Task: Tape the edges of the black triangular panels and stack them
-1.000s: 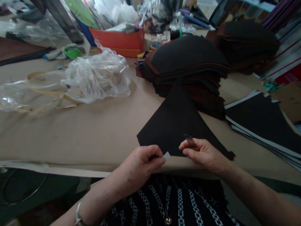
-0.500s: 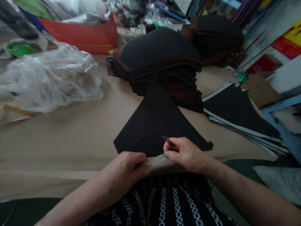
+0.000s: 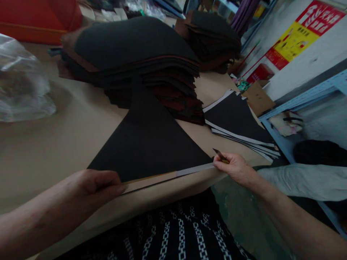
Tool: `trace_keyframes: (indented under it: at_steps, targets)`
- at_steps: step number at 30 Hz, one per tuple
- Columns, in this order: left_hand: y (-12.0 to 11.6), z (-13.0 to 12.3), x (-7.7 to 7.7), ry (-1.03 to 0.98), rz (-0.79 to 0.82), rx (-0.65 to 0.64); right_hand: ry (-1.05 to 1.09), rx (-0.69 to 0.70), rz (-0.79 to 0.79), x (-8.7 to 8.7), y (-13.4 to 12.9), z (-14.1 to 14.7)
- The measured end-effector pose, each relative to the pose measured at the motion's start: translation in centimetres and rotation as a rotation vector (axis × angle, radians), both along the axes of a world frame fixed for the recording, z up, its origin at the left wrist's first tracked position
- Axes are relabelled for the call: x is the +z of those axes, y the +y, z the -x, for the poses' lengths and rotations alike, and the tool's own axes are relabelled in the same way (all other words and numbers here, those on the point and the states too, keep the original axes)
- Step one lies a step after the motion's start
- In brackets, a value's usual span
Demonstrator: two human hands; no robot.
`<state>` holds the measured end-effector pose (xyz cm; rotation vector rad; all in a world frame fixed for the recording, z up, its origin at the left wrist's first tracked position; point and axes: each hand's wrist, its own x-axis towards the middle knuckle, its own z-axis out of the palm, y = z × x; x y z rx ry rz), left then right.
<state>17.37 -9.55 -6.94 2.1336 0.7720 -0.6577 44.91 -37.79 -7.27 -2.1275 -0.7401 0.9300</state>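
Note:
A dark, flared sheet piece (image 3: 151, 141) lies at the table's front edge, its narrow end reaching back to a tall stack. Along its near edge runs a narrow strip (image 3: 151, 181), beige towards the left and grey towards the right. My left hand (image 3: 100, 184) is closed, pinching the strip's left end between thumb and fingers. At the right corner of the sheet, my right hand (image 3: 234, 168) is closed around a small knife (image 3: 221, 156), blade pointing up and left. Its thumb and finger also meet the strip's grey end; whether they grip it is hard to tell.
Behind lies the tall stack of dark and brown pieces (image 3: 135, 43), with another stack (image 3: 214, 39) further back. To the right are grey-edged dark pieces (image 3: 235, 115) and a blue metal shelf frame (image 3: 306, 94). A clear plastic bag (image 3: 24, 83) sits on the left.
My hands have moved apart, left hand leftward and right hand rightward, and the strip now shows stretched between them. The view has swung to the right.

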Motion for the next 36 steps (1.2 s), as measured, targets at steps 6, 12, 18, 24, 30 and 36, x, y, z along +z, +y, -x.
trace_keyframes:
  at_steps: [6,12,18,24,30,36]
  targets:
    - [-1.2,-2.1,1.0,0.154,-0.088,-0.102,-0.168,0.06,0.075,0.1,0.5,0.2]
    - [-1.6,-2.2,1.1,0.172,-0.122,-0.127,-0.244,0.092,0.114,0.4,0.6,0.1]
    - [-1.8,-2.6,1.0,0.162,-0.128,-0.138,-0.31,0.132,0.158,0.6,0.7,0.2]
    - [-2.1,-2.7,1.6,0.195,-0.135,-0.129,-0.395,0.16,0.18,0.2,0.4,-0.3]
    - [-2.3,-2.6,1.7,0.182,-0.156,-0.157,-0.383,0.229,0.166,1.9,0.8,-1.1]
    - [-2.5,-2.8,2.1,0.134,-0.153,-0.151,-0.055,0.268,-0.15,4.0,3.5,0.9]
